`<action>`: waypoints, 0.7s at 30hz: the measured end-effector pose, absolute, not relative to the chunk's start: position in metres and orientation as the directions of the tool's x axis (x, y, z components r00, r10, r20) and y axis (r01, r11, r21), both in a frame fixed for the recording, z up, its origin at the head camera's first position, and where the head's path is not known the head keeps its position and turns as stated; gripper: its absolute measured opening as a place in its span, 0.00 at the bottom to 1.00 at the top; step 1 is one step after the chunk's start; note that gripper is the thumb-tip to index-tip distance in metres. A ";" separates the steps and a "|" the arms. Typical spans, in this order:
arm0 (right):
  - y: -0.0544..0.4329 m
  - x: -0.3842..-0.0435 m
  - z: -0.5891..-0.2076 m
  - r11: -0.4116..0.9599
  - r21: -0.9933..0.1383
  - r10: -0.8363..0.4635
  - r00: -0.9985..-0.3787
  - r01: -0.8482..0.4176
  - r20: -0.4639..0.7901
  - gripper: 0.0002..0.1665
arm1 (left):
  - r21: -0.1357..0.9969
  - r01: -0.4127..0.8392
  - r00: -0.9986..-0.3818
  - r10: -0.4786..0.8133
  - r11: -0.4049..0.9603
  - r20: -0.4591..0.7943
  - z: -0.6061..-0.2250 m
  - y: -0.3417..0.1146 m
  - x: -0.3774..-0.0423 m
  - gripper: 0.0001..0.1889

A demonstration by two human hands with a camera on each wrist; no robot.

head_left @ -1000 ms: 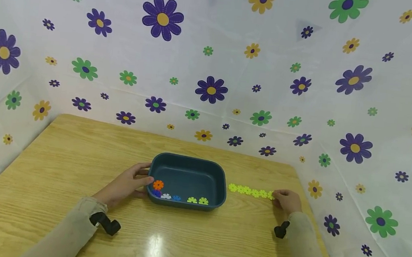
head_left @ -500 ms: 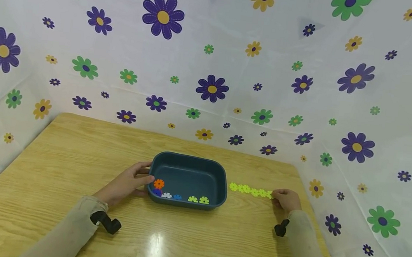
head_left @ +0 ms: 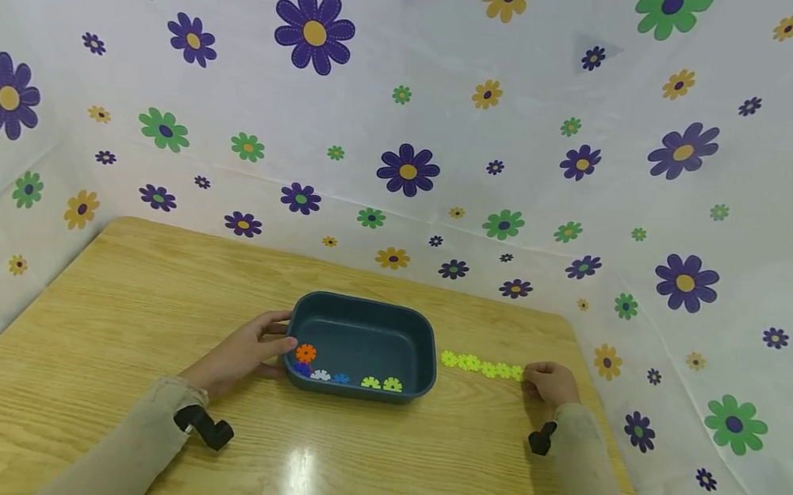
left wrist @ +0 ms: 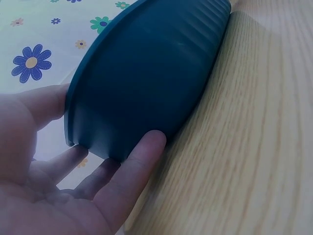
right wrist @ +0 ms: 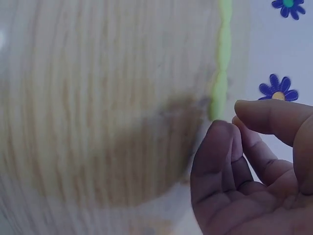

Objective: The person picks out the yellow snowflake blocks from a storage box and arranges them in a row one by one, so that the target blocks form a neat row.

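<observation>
A dark teal plastic basin [head_left: 354,393] sits on the table, and my left hand [head_left: 246,352] grips its left end. The thumb hooks over the rim while the fingers press the outside wall [left wrist: 132,88]. To the basin's right lies a chain of yellow-green snowflake discs [head_left: 489,370] in a row. My right hand [head_left: 551,383] pinches its right end between thumb and fingers. Seen edge-on in the right wrist view, the chain [right wrist: 222,54] runs away from the fingertips. Inside the basin are an orange disc [head_left: 306,353], blue, purple and white ones, and two yellow-green discs [head_left: 392,385].
The wooden table [head_left: 170,289] carries the basin and chain. A white flower-print sheet [head_left: 352,116] hangs behind the table and along both sides. Its right side rises close to my right hand. Black wrist mounts [head_left: 207,427] sit on both sleeves.
The right end of the chain has shifted slightly left along with my right fingertips, and its discs sit a little differently. My left hand and the basin stay in place.
</observation>
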State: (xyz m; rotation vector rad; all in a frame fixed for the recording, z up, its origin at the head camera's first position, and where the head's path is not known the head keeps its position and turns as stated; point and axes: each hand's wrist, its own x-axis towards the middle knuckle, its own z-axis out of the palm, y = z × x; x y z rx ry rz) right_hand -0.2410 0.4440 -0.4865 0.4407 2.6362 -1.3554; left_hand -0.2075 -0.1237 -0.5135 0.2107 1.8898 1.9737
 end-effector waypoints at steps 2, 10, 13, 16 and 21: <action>0.441 -0.239 -0.483 0.563 -0.767 0.183 -0.951 0.309 -0.249 0.20 | 0.983 -0.185 -0.911 0.377 -0.007 -0.169 -0.514 -0.123 -0.208 0.40; 0.398 -0.230 -0.449 0.612 -0.752 0.120 -0.969 0.242 -0.215 0.23 | 0.979 -0.204 -0.911 0.368 -0.007 -0.187 -0.515 -0.124 -0.208 0.41; 0.380 -0.230 -0.441 0.616 -0.762 0.070 -0.978 0.198 -0.197 0.24 | 0.978 -0.206 -0.910 0.368 -0.005 -0.190 -0.515 -0.124 -0.208 0.41; 0.361 -0.230 -0.434 0.619 -0.772 0.008 -0.984 0.143 -0.176 0.25 | 0.980 -0.200 -0.908 0.376 0.000 -0.185 -0.514 -0.124 -0.208 0.41; 0.324 -0.224 -0.421 0.620 -0.783 -0.101 -0.985 0.046 -0.138 0.22 | 0.980 -0.201 -0.908 0.376 -0.006 -0.184 -0.514 -0.124 -0.209 0.41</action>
